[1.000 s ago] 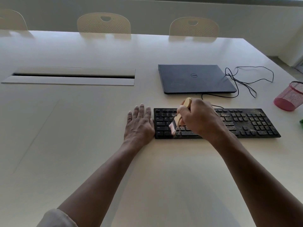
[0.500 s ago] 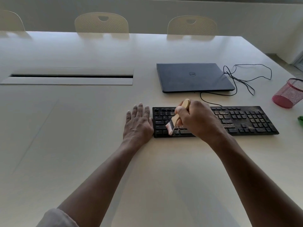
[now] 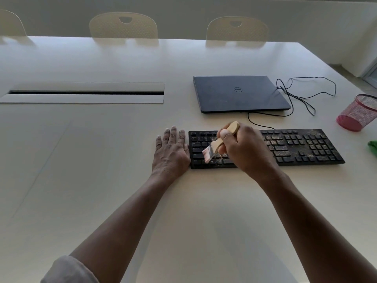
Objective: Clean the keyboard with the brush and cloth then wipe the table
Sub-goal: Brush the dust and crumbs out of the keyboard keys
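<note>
Two hands work: right hand (image 3: 247,149), fingers curled round the light, stiff wooden brush (image 3: 219,142), soft bristles toward 7 o'clock on the rigid, crumb-strewn keyboard (image 3: 302,147); left hand (image 3: 170,153) lies flat on the worktop (image 3: 102,170) at its 9 o'clock end.

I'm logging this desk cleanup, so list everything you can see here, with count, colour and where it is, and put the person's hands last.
keyboard: one, black, speckled with crumbs, on the table's near right part
brush: one, pale wooden handle, light bristles, over the keyboard's left keys
cloth: one, green, at the right edge, mostly cut off
laptop: one, dark, closed, behind the keyboard
cable: black, looped to the right of the laptop; count unclear
pen cup: one, pink mesh, far right
table: one, off-white, with a long cable slot at the left
chairs: three, cream, along the far side
left hand: flat on the table, against the keyboard's left end
right hand: grips the brush
</note>
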Demonstrator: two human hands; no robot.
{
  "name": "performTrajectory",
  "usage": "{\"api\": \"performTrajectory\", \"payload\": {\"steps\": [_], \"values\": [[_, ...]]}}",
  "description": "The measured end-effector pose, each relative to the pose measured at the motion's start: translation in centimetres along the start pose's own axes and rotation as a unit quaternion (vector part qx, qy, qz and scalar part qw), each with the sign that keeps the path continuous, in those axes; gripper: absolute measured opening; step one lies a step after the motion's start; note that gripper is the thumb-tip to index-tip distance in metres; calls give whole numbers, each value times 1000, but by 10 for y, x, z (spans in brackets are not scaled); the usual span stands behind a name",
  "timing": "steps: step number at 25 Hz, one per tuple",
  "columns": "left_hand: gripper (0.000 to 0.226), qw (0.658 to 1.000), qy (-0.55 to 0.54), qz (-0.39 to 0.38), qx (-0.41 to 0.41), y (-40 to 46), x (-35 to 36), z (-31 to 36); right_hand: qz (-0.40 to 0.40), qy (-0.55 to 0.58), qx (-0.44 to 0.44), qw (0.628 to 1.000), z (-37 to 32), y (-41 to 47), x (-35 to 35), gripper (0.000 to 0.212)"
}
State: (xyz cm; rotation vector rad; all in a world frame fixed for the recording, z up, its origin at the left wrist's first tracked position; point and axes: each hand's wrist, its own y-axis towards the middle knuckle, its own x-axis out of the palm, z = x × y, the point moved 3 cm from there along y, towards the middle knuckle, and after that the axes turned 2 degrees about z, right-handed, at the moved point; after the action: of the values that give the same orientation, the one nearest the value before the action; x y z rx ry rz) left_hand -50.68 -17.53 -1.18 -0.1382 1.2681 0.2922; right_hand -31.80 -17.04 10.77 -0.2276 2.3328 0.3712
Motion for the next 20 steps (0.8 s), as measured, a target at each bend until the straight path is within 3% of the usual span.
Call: {"api": "performTrajectory", "payload": {"steps": [7,10,20], "values": [[58,1000,-1,-1,0,1,0,0,64,-45,-9,997,15,-6,-4,21],[58,1000,3,0,-2,1,0,0,40,-10,-9,999,13,-6,1,18],[57,1000,5,-2,-4,0,0,0,27,-100,-57,993,17,-6,10,10]]}}
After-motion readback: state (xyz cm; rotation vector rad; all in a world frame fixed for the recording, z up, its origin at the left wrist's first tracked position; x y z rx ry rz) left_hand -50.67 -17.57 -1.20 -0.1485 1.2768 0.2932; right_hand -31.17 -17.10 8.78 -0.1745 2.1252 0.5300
